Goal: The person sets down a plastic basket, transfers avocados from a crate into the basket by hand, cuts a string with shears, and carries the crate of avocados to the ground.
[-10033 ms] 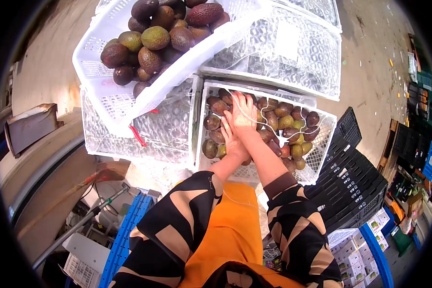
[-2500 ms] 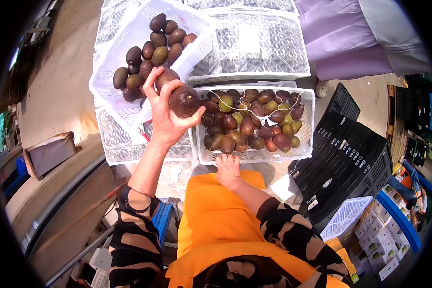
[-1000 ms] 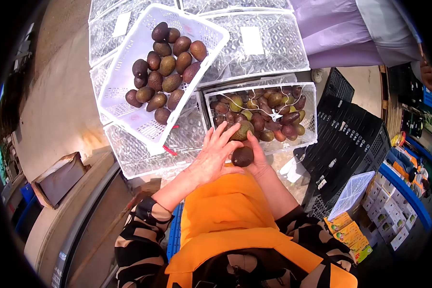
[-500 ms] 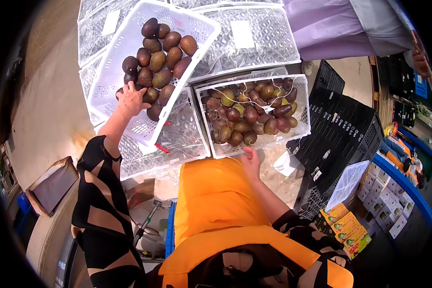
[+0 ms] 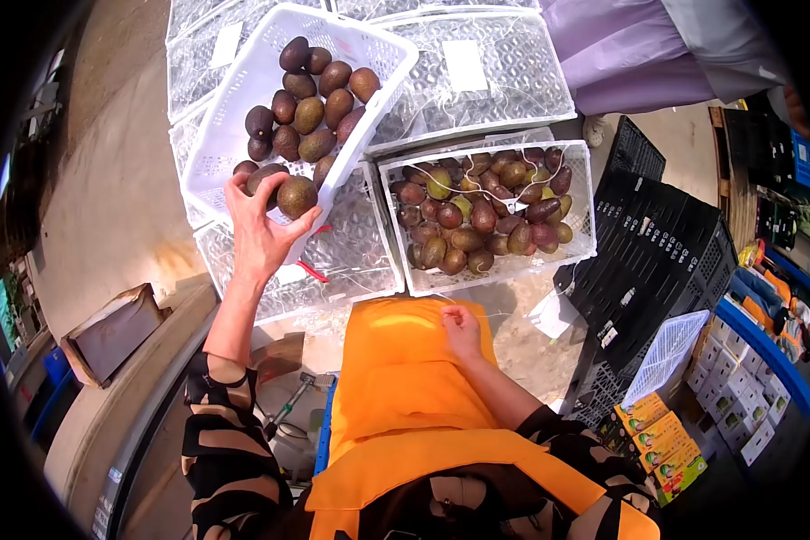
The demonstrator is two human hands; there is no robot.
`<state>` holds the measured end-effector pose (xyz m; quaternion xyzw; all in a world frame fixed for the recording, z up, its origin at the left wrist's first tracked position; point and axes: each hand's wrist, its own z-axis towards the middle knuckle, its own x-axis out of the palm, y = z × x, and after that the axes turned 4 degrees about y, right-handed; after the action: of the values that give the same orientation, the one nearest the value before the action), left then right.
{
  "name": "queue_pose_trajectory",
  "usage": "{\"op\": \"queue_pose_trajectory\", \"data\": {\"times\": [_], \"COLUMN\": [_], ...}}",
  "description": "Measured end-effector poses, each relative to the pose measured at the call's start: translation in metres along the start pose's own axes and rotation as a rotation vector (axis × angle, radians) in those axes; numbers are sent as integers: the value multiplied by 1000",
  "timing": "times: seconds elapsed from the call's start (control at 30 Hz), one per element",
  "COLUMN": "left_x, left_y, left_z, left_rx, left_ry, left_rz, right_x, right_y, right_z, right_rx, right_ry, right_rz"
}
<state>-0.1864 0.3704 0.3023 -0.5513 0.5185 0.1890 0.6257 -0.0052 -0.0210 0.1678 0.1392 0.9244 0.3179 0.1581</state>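
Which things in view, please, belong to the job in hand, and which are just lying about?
Likely part of the job:
two avocados, in the left hand
angled white crate, holding avocados
string-draped white crate, also holding avocados

Likely just lying about:
black crates
yellow boxes
white slatted basket

Purple cloth (image 5: 616, 54) is seen at the upper right. Below it, black crates (image 5: 643, 261) are stacked, and a white basket (image 5: 666, 356) is tilted just beside them. Yellow boxes (image 5: 661, 441) are grouped near white cartons (image 5: 736, 387), beside which a blue rail (image 5: 769, 347) is seen. At left, a brown-edged box (image 5: 112, 337) is visible.
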Motion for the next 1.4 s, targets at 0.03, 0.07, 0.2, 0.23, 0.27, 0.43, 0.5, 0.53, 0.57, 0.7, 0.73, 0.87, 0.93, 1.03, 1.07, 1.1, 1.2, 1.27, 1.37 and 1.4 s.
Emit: {"op": "queue_pose_trajectory", "data": {"times": [0.03, 0.07, 0.2, 0.23, 0.27, 0.43, 0.5, 0.53, 0.57, 0.7, 0.73, 0.87, 0.93, 1.03, 1.07, 1.1, 1.2, 1.27, 1.37, 1.4], "left_x": [-4, 0, 55, 61, 58, 43, 42, 52, 59, 89, 90, 76, 61, 41, 36, 30, 11, -8, 1, 14], "left_y": [-31, -55, -99, -99, -90, 71, 98, 102, 110, 113, 114, 111, 110, 116, 136, 157, 178, 115, 9, -32], "left_z": [-18, -37, -59, -48, -29, 105, 121, 121, 122, 131, 133, 147, 143, 135, 132, 132, 97, 55, -12, -22], "left_rx": [68, 138, 411, 468, 431, 271, 237, 251, 259, 150, 184, 185, 209, 59, -65, -186, -500, -437, -486, -171], "left_ry": [-85, -11, 327, 392, 293, -17, 429, 411, 389, 300, 273, 374, 368, 245, 194, 135, 63, 42, 172, 495], "left_rz": [-51, -135, -272, -237, -289, 483, 881, 888, 901, 1002, 1028, 952, 835, 492, 278, 62, -813, -1332, -1906, -1913], "right_x": [-5, -4, -3, 0, 0, 7, 6, 9, 12, 34, 39, 47, 43, 33, 30, 27, 13, 8, 5, 3], "right_y": [-7, -9, 25, 24, 21, 22, 20, 20, 22, -9, -10, 0, 2, -4, -9, -14, -24, -25, -25, -24], "right_z": [7, 13, 12, 14, 15, 8, 1, 0, -1, -4, -7, -14, -16, -13, -15, -16, -15, -12, -11, -10], "right_rx": [9, 15, 59, 57, 61, -1, 40, 70, 94, 92, 94, 120, 134, 133, 132, 154, 188, 186, 152, 161], "right_ry": [-1, -3, 62, 60, 60, 61, 75, 85, 101, 85, 104, 202, 204, 181, 171, 180, 198, 209, 202, 209], "right_rz": [-22, -43, -143, -127, -114, -57, -86, -88, -89, -17, -9, -28, 3, 14, 17, 1, -90, -187, -170, -172]}}
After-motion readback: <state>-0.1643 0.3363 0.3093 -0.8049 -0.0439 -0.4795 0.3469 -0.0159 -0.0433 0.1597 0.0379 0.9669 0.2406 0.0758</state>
